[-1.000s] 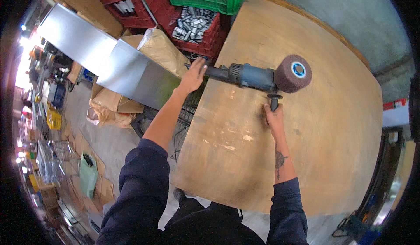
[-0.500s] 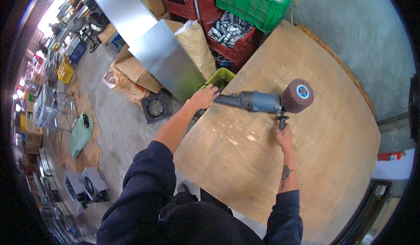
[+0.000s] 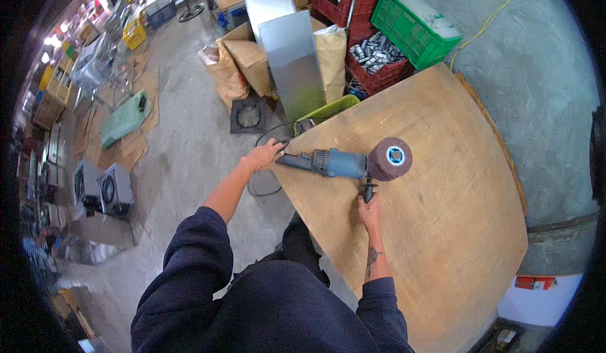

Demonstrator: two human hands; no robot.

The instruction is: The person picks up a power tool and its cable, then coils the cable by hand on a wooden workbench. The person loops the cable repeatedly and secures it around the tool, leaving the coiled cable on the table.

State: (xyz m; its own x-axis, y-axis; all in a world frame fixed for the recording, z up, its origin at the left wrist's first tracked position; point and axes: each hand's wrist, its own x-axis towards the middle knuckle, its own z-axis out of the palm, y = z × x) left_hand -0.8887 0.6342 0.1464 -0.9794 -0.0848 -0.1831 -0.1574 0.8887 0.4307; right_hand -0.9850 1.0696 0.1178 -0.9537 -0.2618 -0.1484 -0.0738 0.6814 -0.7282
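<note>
Polisher point(image 3: 344, 164), blue-bodied with a dark rear handle point(image 3: 297, 162), above the far left part of a wooden tabletop point(image 3: 442, 239), rear end at the corner and drum end farther in over the wood. Spread beneath everything, a grey concrete floor point(image 3: 189, 88); on the right, a grey wall point(image 3: 536, 69) close along the far edge of the tabletop. Wood pale brown, scuffed and broad. Beyond the left corner, a long shiny metal sheet point(image 3: 293, 63) in front of cardboard boxes point(image 3: 252, 63). Farther right, red crates point(image 3: 331, 9) in a stack, with a green crate point(image 3: 404, 28) beside them. Between sheet and crates, an upright tan sack point(image 3: 331, 66). Well apart on the floor at left, two grey boxy units point(image 3: 117, 186) with round dark openings; nearer the table, a black square casing point(image 3: 247, 114). At the polisher's right end, a brown abrasive drum point(image 3: 382, 160) with a blue-ringed hub; contact with the wood impossible to tell. Left hand point(image 3: 265, 155) closed over the end of the rear handle, finger wrap only partly visible. Right hand point(image 3: 370, 211) clenched around the black side handle point(image 3: 368, 192) below the drum. Beside the left hand, a thin dark cable point(image 3: 260, 138) in loops. In one red crate, many small silvery pieces point(image 3: 377, 54).
</note>
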